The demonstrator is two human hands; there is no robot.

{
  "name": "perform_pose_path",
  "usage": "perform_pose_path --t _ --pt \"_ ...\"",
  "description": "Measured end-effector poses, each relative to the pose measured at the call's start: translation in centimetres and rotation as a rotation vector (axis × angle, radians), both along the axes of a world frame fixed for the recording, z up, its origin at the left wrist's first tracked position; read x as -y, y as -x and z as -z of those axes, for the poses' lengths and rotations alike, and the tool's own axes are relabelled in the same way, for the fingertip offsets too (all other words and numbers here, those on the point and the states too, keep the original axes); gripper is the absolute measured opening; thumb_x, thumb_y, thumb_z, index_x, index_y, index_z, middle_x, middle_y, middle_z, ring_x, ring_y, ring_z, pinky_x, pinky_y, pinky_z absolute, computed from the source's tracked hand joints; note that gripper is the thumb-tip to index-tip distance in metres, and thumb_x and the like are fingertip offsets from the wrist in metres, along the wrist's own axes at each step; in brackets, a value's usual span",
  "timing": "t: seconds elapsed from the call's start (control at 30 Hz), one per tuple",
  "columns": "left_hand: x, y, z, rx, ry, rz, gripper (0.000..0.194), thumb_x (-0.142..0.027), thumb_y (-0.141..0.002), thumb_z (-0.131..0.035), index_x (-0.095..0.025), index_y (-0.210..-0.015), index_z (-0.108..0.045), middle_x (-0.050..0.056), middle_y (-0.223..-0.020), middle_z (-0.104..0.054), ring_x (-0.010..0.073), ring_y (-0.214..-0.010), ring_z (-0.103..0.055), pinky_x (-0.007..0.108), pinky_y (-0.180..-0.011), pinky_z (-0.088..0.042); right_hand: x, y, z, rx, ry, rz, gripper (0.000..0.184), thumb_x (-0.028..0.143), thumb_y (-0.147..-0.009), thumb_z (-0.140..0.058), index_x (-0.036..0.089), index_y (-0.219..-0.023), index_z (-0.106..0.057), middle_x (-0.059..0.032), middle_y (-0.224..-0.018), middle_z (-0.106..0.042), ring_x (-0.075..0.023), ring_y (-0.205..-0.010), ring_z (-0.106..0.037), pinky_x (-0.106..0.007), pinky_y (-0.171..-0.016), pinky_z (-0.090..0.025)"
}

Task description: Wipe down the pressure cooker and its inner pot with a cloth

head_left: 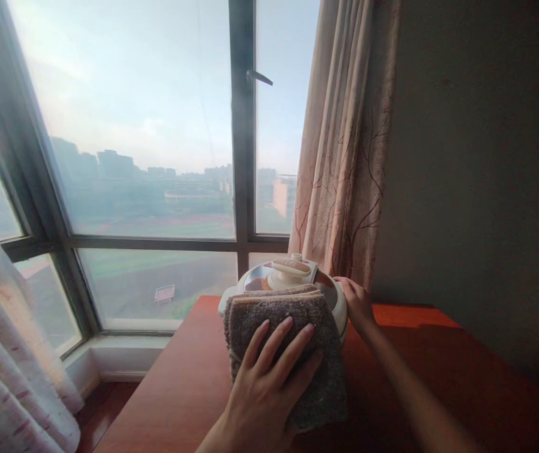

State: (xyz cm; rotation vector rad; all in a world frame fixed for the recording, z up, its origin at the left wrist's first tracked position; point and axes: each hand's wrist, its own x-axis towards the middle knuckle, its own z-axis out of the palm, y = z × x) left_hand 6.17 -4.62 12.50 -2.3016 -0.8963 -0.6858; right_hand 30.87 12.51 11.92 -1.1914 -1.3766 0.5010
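Observation:
A white electric pot (338, 309) with a shiny lid stands on the table, its front mostly hidden by a folded grey-brown cloth (293, 321). My left hand (269, 377) holds the cloth up against the front of the pot, palm down on it with long fingers spread; its thumb is out of sight. On the pot's right side is my right hand (357, 305), fingers bent around the edge where a side handle would be; that handle is hidden. The lid's pale knob (291, 268) rises above the cloth's top edge.
The reddish-brown wooden table (170, 390) reaches toward a large window with dark frames (241, 126). A patterned curtain (340, 145) hangs behind the pot, another curtain (5, 365) at the left. A dark grey wall (477, 157) stands to the right.

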Motion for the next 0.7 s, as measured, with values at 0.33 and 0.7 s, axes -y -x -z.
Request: perform_pose_path --t 0.33,0.7 --pt "-4.5 4.1 -0.9 0.545 0.137 -0.066 0.074 -0.033 -0.084 -0.058 -0.029 -0.154 -0.035 0.007 -0.160 -0.037 0.0346 -0.149 -0.029 0.056 -0.119 -0.029 0.1 0.0 0.1 0.014 -0.008 0.022 0.057 0.057 -0.085 -0.038 0.018 -0.097 -0.078 -0.0137 -0.104 -0.077 -0.0312 -0.101 -0.069 -0.038 -0.087 -0.051" --pt "-15.3 6.8 -7.3 0.760 0.745 0.007 0.046 -0.033 -0.078 -0.056 -0.017 -0.120 -0.069 0.010 -0.126 -0.070 0.0319 -0.119 -0.061 0.045 -0.107 -0.044 0.6 0.0 0.2 0.023 0.025 0.092 0.055 0.056 -0.086 -0.036 0.018 -0.097 -0.075 -0.0128 -0.101 -0.077 -0.0315 -0.099 -0.068 -0.037 -0.081 -0.050"
